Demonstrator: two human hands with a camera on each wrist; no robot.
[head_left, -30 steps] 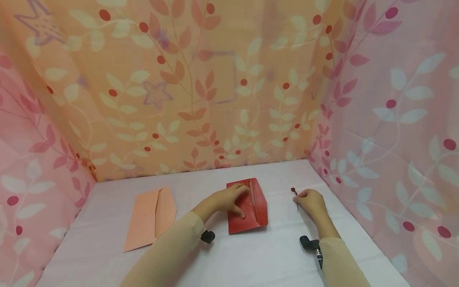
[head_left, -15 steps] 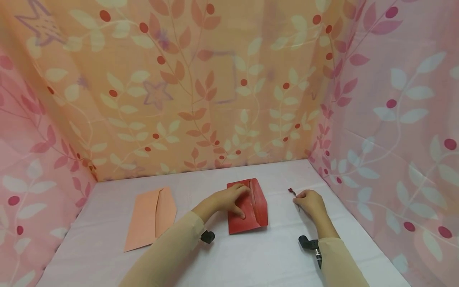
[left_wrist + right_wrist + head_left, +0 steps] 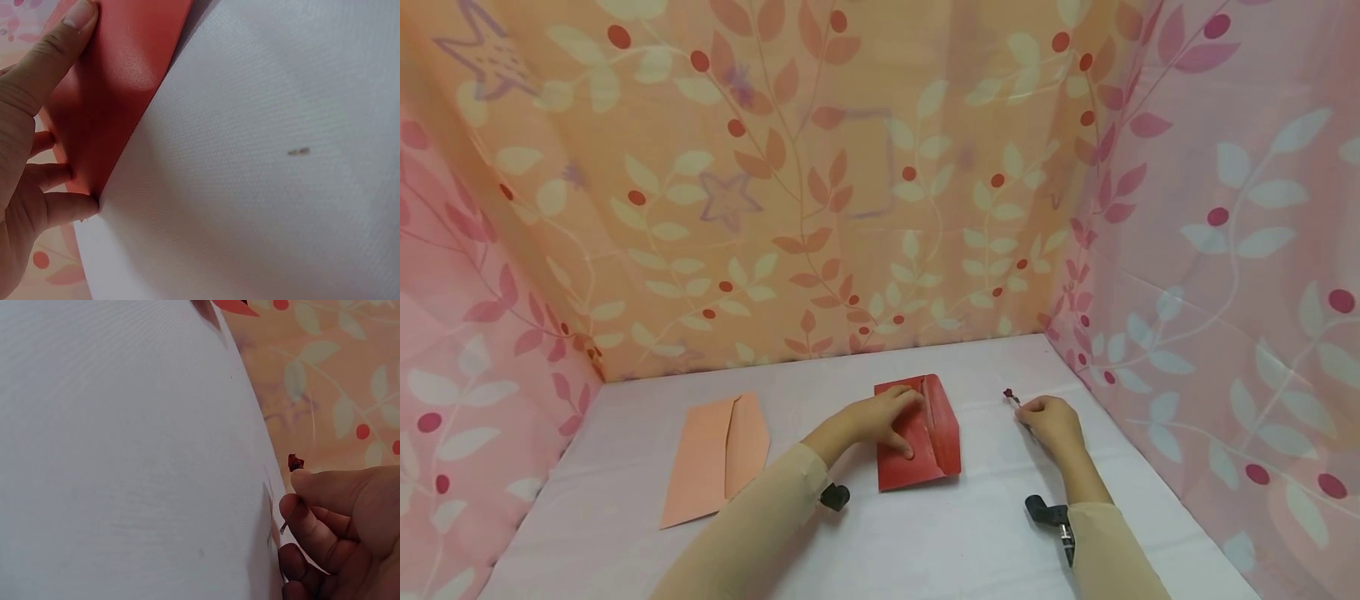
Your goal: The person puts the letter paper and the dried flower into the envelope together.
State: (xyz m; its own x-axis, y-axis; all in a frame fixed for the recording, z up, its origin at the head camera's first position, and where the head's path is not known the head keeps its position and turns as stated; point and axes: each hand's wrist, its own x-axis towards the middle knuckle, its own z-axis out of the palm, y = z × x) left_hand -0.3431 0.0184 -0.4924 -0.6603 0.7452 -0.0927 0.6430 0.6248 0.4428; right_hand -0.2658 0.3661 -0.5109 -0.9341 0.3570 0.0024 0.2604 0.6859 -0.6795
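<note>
In the head view a red envelope [image 3: 904,468] lies at mid-table, its flap [image 3: 949,437] folded open toward the right. My left hand [image 3: 880,418] rests across its left half, thumb spread away from the fingers. The left wrist view shows the thumb pressing the red paper [image 3: 119,81], with the fingertips [image 3: 84,205] at its edge. To the right, my right hand [image 3: 1054,423] pinches a small dried rose [image 3: 1009,393] by its thin stem, between thumb and index finger. The dark red bloom [image 3: 295,462] sticks out past the fingertips in the right wrist view.
A peach envelope [image 3: 696,454] with its flap open lies left of the red one, partly behind the left sleeve [image 3: 752,517]. A black wrist camera [image 3: 1036,506] sits beside the right sleeve. Patterned curtains [image 3: 820,275] border the white tabletop [image 3: 940,542] at the back and sides.
The dried rose has tilted in the right hand, its bloom leaning further left than a second ago. My left hand and both envelopes stay where they were.
</note>
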